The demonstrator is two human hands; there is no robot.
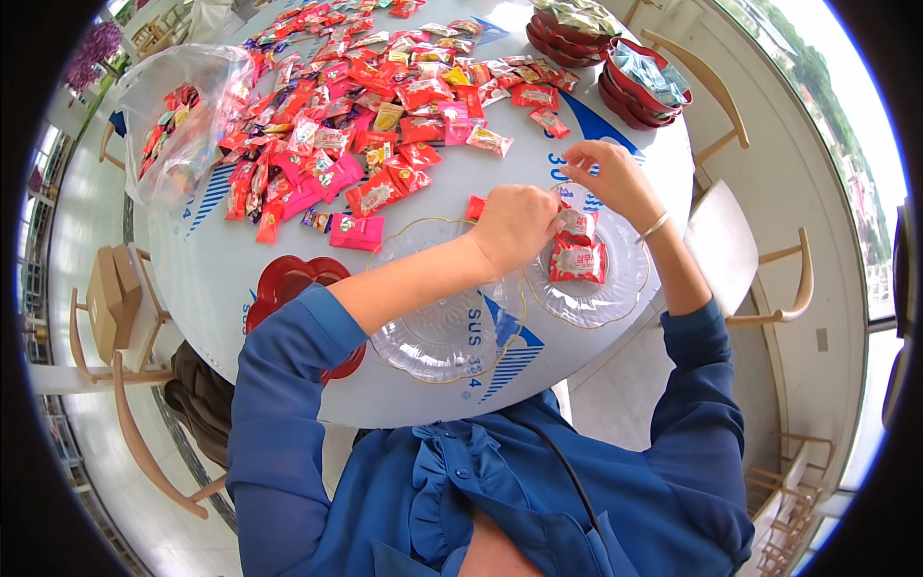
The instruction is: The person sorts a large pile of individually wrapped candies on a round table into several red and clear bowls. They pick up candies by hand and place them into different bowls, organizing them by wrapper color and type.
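Observation:
My left hand (518, 225) reaches across to the upper left rim of a clear, gold-edged plate (624, 278), its fingers curled at a red wrapped packet that is mostly hidden. Just right of it, above the same plate, my right hand (609, 173) is raised with bent fingers and nothing visible in them. Red and white wrapped packets (577, 261) lie on that plate. A second clear gold-rimmed plate (425, 353) sits beside it, under my left forearm. Another red packet (475, 208) lies near my left hand. A large heap of wrapped sweets (375, 108) covers the far part of the table.
A clear plastic bag (187, 130) of sweets stands at the far left. Red flower-shaped dishes (288, 278) lie partly under my left sleeve. Stacked red bowls with pale blue packets (642, 86) and stacked bowls with greenish packets (566, 36) stand at the far right. Chairs surround the table.

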